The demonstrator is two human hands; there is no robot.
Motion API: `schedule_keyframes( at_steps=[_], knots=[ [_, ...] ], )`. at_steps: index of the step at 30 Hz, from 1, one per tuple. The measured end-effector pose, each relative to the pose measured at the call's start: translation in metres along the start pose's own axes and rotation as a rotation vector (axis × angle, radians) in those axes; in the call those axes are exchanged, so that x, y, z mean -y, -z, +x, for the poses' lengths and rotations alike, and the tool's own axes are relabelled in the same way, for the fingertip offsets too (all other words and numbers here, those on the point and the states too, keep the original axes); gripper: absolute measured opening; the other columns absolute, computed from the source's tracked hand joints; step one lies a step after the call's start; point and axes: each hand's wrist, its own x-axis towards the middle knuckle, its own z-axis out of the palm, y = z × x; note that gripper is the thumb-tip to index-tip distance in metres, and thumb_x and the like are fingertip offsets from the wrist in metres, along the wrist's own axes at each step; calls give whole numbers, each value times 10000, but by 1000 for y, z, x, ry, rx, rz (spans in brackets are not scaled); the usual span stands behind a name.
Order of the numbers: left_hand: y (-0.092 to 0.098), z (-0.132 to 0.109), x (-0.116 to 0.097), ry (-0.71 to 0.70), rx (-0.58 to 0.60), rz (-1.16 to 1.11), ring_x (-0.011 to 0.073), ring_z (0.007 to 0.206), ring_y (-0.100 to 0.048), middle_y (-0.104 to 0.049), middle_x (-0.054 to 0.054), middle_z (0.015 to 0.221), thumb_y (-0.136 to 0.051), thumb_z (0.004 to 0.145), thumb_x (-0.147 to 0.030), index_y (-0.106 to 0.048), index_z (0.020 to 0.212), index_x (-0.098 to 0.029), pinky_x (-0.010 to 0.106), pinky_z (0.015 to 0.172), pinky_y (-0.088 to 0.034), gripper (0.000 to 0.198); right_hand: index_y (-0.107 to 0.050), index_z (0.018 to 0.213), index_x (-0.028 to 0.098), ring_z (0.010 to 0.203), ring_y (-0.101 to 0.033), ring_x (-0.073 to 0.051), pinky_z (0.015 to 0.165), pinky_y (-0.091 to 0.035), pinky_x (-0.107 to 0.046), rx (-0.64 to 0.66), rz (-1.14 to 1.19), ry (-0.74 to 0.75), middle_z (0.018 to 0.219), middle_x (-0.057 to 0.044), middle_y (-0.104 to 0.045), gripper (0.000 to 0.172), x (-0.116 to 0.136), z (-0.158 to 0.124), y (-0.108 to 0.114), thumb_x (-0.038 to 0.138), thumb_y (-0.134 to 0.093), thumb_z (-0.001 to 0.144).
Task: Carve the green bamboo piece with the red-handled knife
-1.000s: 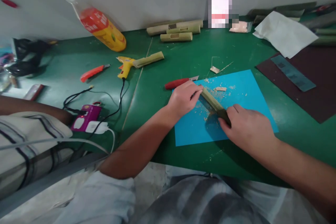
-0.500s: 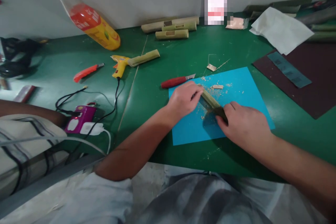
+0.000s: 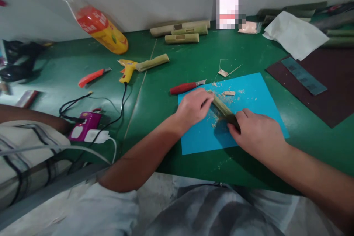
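Observation:
A length of green bamboo [image 3: 222, 106] lies slanted between my two hands, above a blue sheet [image 3: 199, 143]. My left hand [image 3: 195, 106] is closed at its far end, the fingertips partly hidden. Around its near end, my right hand [image 3: 256, 129] is closed; the bamboo looks dark there, and I cannot make out whether something dark is wrapped on it. Pale shavings and a small wood chip [image 3: 229, 93] lie on the sheet beyond the bamboo. Just past my left hand rests a red-handled knife [image 3: 183, 88].
Several cut bamboo pieces [image 3: 181, 38] lie by the wall. Leftward are a yellow glue gun [image 3: 127, 70], an orange cutter [image 3: 91, 78], a drink bottle [image 3: 102, 29] and a purple power adapter [image 3: 85, 125] with cables. A dark brown sheet [image 3: 329, 107] lies right. Another person's arm [image 3: 33, 118] is at left.
Both hands keep their hold on the bamboo, in nearly the same place. The whole view has shifted slightly; nothing else has visibly moved.

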Motion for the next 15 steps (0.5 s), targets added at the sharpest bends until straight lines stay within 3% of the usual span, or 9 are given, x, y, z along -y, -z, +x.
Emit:
schedule_keyframes(
  at_steps=[6,10,13,15],
  knots=[
    [1,1,4,21,-10,13,167,811,-729,-766,54,875,-606,1051,-218,-729,935,-159,320,772,-618,180,-691,860,161,601,-589,-185,561,-114,-344,46,-4,-6,793,-90,-695,267,1,2,2,371,-606,1002],
    [-1,0,2,11,38,4,173,855,-738,-785,66,937,-586,1058,-211,-736,1023,-159,319,796,-622,163,-689,872,160,610,-604,-193,564,-107,-340,31,2,5,799,-90,-698,261,1,2,2,372,-608,1001],
    [-1,-1,-2,43,-6,24,171,827,-733,-774,61,898,-587,1057,-215,-728,944,-156,318,792,-615,190,-683,862,160,609,-608,-195,563,-108,-339,26,0,2,793,-91,-695,264,0,1,2,368,-601,1003],
    [-1,-1,-5,41,28,18,172,827,-732,-763,57,886,-571,1062,-220,-732,945,-162,313,778,-612,208,-682,867,159,607,-605,-194,563,-109,-340,17,-3,8,792,-93,-694,256,0,1,1,357,-594,1003]
  ],
)
